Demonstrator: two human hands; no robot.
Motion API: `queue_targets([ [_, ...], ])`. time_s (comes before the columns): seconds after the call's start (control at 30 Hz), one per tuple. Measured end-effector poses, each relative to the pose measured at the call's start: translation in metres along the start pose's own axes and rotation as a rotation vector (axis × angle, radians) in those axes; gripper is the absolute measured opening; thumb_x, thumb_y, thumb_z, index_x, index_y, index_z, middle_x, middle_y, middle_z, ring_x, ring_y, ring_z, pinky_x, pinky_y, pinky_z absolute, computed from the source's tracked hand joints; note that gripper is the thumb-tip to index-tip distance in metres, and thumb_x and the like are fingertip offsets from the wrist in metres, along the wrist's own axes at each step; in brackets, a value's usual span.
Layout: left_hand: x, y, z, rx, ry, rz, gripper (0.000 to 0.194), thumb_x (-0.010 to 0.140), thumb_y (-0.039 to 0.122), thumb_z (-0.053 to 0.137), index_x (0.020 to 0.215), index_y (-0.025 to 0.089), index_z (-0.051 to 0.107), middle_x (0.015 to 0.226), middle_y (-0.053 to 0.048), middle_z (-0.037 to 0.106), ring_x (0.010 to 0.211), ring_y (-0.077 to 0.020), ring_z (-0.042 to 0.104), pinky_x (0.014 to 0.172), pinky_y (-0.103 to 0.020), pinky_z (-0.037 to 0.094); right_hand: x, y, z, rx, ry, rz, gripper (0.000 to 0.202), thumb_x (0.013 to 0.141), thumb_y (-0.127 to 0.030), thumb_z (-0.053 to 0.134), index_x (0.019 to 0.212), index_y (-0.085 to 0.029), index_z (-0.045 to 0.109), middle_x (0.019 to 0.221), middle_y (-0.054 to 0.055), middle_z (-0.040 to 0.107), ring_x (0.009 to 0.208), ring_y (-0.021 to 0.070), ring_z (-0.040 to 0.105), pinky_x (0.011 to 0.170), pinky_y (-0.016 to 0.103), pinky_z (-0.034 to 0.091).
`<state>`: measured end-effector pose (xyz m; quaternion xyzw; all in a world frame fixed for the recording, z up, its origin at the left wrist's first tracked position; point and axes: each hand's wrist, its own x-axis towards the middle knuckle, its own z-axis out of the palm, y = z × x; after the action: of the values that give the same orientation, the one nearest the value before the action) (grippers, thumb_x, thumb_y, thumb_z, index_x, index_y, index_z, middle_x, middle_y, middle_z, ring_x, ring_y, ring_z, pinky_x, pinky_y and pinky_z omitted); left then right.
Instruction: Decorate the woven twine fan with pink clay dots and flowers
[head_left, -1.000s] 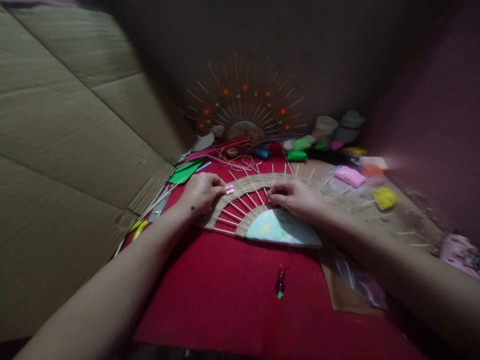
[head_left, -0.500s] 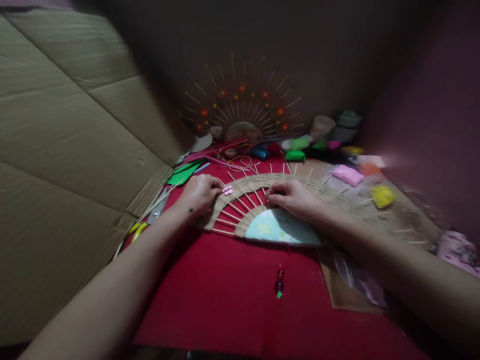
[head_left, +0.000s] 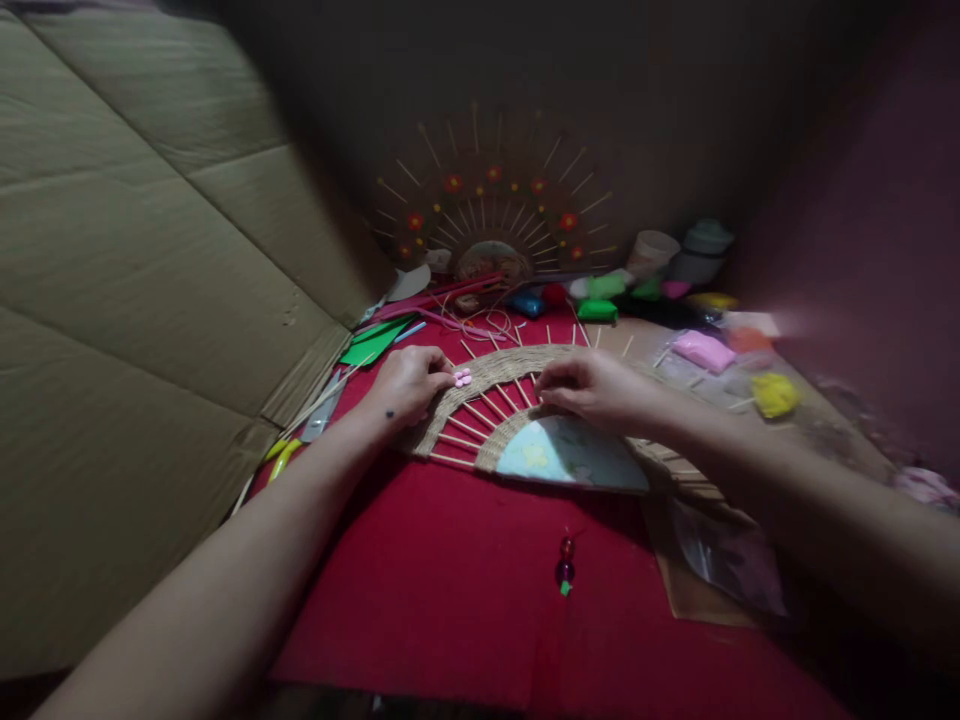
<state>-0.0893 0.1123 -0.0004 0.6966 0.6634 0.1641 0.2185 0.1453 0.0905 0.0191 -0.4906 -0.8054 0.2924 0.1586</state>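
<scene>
Head view: fan (head_left: 521,420) on red surface (head_left: 450,580), its weaving (head_left: 517,366) seemingly finished; one pink flower (head_left: 463,377) sits at the fan's left, no other showing. My left hand (head_left: 407,386) curls its fingers at the flower, my right hand (head_left: 589,392) over the fan's spokes (head_left: 480,413); any pinching I cannot tell.

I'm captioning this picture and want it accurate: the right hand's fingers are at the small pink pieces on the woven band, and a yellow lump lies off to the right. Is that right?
Not quite: the left hand is the one at the small pink pieces on the woven band, as the head view shows. The yellow lump does lie off to the right.
</scene>
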Motion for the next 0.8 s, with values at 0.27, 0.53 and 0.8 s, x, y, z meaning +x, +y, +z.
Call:
queue_targets([
  [0.27,-0.002,0.000,0.000,0.011,0.006,0.027,0.018,0.078,0.033,0.060,0.083,0.018,0.068,0.047,0.003,0.052,0.037,-0.0099,0.048,0.043,-0.022,0.033,0.035,-0.023,0.031,-0.348,0.061,-0.271,0.034,0.083,-0.013,0.048,0.108,-0.024,0.069,0.097,0.007,0.066,0.081,0.0181,0.059,0.063,0.028,0.036],
  [0.53,0.001,-0.002,0.000,0.034,-0.014,0.044,0.017,0.077,0.030,0.061,0.085,0.017,0.068,0.055,0.002,0.057,0.037,-0.0093,0.049,0.044,-0.022,0.037,0.052,-0.022,0.046,-0.551,0.058,-0.296,0.032,0.089,-0.020,0.044,0.108,-0.026,0.068,0.092,0.009,0.061,0.072,0.0190,0.056,0.056,0.030,0.026],
  [0.8,-0.002,0.000,-0.001,0.019,-0.013,0.028,0.018,0.077,0.029,0.060,0.087,0.018,0.070,0.056,0.001,0.059,0.040,-0.0098,0.050,0.043,-0.021,0.035,0.049,-0.017,0.046,-0.554,0.058,-0.338,0.036,0.090,-0.018,0.041,0.116,-0.026,0.064,0.094,0.009,0.061,0.077,0.0195,0.056,0.059,0.030,0.030],
])
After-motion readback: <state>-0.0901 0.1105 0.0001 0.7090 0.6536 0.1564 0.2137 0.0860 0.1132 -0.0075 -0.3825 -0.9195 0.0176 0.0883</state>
